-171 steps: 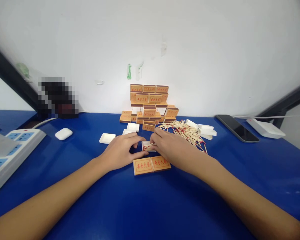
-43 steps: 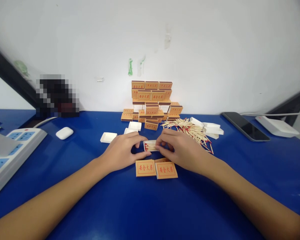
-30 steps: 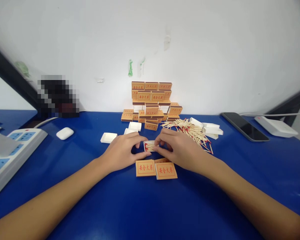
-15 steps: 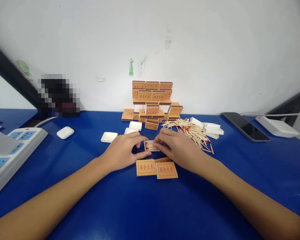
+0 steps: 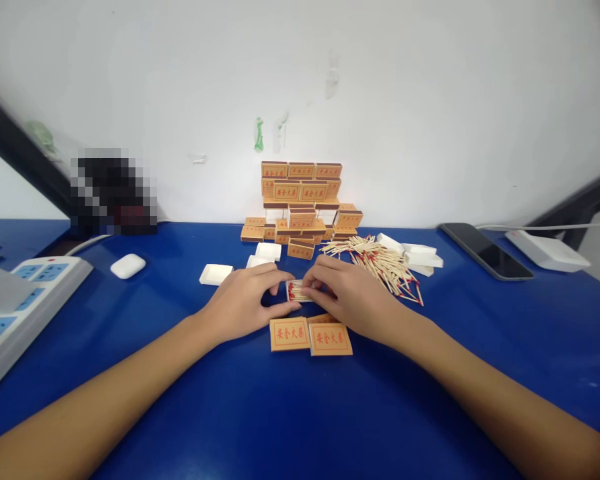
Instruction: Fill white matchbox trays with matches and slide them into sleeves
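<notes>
I saw a glossy blue desk (image 5: 280,413) against a white wall (image 5: 405,100), which had a green smear (image 5: 259,135). Around the middle lay a small white tray (image 5: 287,292) with red-headed matches (image 5: 295,291) inside. The left hand (image 5: 247,297) curved its spread thumb and fingers around the tray's left end; I could not tell whether they pressed it. The right hand (image 5: 357,297) had its fingertips over the matches, but I could not tell whether they pinched any. Behind, a matchbox stack (image 5: 300,192) rose by the wall. A power strip (image 5: 40,297) lay at left, a dark phone (image 5: 487,251) at right.
</notes>
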A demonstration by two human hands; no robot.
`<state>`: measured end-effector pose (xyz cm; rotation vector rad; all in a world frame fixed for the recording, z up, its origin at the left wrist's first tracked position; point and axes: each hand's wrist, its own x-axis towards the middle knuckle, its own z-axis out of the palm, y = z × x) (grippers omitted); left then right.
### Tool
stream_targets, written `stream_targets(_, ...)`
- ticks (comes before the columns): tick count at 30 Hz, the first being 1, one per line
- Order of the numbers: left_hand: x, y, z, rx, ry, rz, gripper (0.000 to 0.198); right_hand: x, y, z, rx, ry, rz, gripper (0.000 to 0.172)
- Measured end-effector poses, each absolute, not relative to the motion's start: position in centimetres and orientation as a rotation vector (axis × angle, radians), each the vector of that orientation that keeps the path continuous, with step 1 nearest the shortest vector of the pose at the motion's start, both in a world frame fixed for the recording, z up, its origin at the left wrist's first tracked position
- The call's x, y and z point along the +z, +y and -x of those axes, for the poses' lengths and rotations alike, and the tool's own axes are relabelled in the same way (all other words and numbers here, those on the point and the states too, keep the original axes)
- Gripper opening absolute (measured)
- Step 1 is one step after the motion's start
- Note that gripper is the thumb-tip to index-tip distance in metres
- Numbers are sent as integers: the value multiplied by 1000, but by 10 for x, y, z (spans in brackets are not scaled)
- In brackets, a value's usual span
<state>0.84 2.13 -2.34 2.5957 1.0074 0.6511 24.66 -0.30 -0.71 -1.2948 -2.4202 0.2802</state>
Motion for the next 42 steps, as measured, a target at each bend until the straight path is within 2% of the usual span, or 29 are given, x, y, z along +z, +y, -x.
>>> stream_targets(13, -25, 21, -7, 678, 998, -2589, 34, 4, -4, -263, 196, -2402, 1147, 23)
stream_targets(20, -25, 21, -6, 640, 1024, -2604, 38, 9, 18, -310, -75, -2256, 1439, 18)
stream_targets(28, -26, 22, -6, 633, 1029, -2613, 38, -11, 29, -294, 67, -2491, 1206, 21)
stream_targets(32, -26, 21, -7, 630, 1027, -2602, 37, -8, 38, -287, 129, -2564, 1204, 15)
stream_targets(38, -25, 20, -7, 636, 1033, -2607, 37, -10, 40, -288, 97, -2583, 1279, 21)
stream_targets(42, -25, 20, -6, 621, 1041, -2603, 38, -11, 36, -291, 133, -2514, 1306, 18)
